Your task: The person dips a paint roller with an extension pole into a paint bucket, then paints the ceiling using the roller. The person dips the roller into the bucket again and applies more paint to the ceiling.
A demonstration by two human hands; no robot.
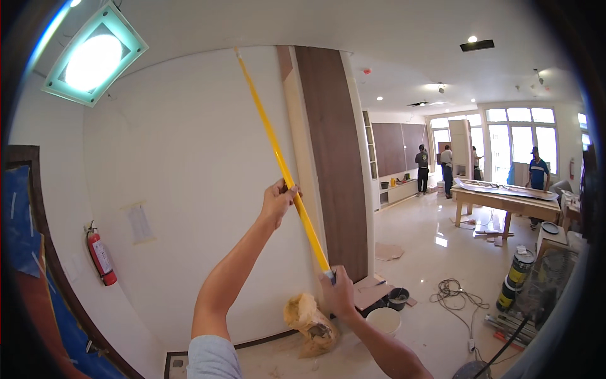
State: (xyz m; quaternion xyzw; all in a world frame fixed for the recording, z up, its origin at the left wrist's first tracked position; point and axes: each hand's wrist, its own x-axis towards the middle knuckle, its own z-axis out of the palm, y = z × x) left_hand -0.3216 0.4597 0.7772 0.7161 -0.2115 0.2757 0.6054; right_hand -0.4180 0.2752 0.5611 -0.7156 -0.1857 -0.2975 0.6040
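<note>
A yellow tape measure [267, 127] is drawn out in a long slanting strip, its far end up by the ceiling line of the white wall. Partway along the blade, my left hand [278, 202] pinches it between thumb and fingers. Lower down and to the right, my right hand [339, 292] is closed around the tape's case, which is mostly hidden by the fingers. Just right of the blade stands a tall dark wood panel [331, 145] with a pale strip along its left edge.
Below my hands sit an open sack [309, 322], a white bucket [383, 321] and a black bucket [398, 297]. A coiled cable [456, 292] lies on the glossy floor. A red fire extinguisher [101, 256] hangs at left. Several people work beyond a wooden table [505, 197].
</note>
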